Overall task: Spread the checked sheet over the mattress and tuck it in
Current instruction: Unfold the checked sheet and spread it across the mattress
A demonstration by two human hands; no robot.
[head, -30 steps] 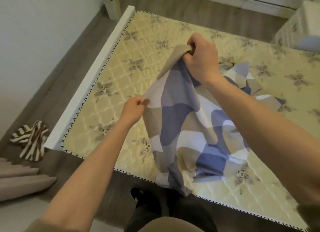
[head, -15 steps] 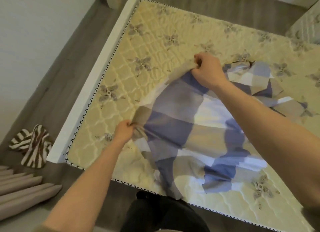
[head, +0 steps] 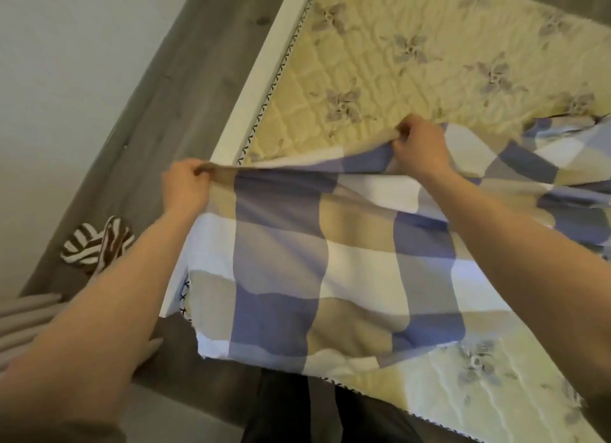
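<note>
From the head camera, looking down past both forearms, the person stood at the corner of the bed. The left hand was closed on the top edge of the checked sheet, fingers curled over a pinch of cloth, and it hung out past the white bed frame, over the grey floor. The right hand was clenched on the same edge further along, above the mattress. Between the two fists the edge ran taut and nearly straight.

Below that line the sheet fell in a broad panel of blue, tan and white squares, draping over the near corner of the mattress and hanging a little past its trimmed edge. To the right of the right hand the rest of the cloth lay bunched and rumpled on the mattress, reaching the picture's edge. Most of the yellow quilted mattress, with its grey flower pattern, lay bare beyond the hands, and a bare patch showed near the lower right.

On the floor by the wall lay a brown-and-white striped cloth. Dark trouser legs showed below the sheet's hem.
</note>
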